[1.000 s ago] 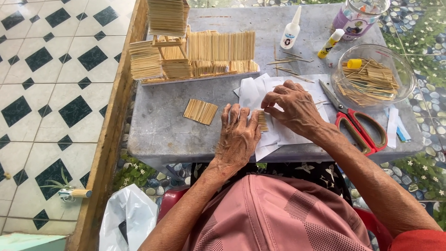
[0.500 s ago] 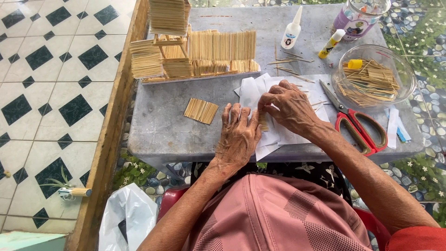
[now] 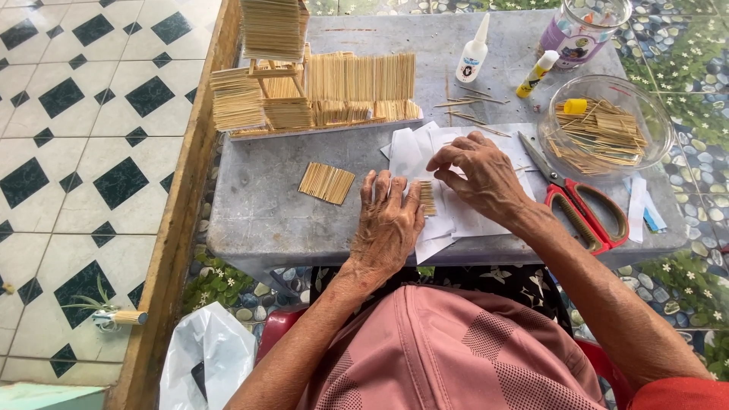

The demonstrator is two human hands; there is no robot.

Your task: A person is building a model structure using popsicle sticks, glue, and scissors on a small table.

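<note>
My left hand (image 3: 390, 221) lies flat, fingers spread, on white paper sheets (image 3: 460, 217) on a grey stone table (image 3: 266, 205). It presses against the left side of a small mat of thin wooden sticks (image 3: 427, 198). My right hand (image 3: 480, 175) hovers over the mat's right side, fingers curled and touching the paper and sticks. Whether it pinches a stick is hidden. A finished stick mat (image 3: 326, 183) rests to the left of my left hand.
A model built of sticks (image 3: 311, 83) stands at the table's back left. A glass bowl of loose sticks (image 3: 604, 129), red-handled scissors (image 3: 581, 201), two glue bottles (image 3: 474, 53) (image 3: 538, 74) and a jar (image 3: 581, 30) sit at right. A tiled floor lies left.
Both hands stay over the small stick mat. The right hand's fingers have shifted slightly. Everything else on the table is where it was.
</note>
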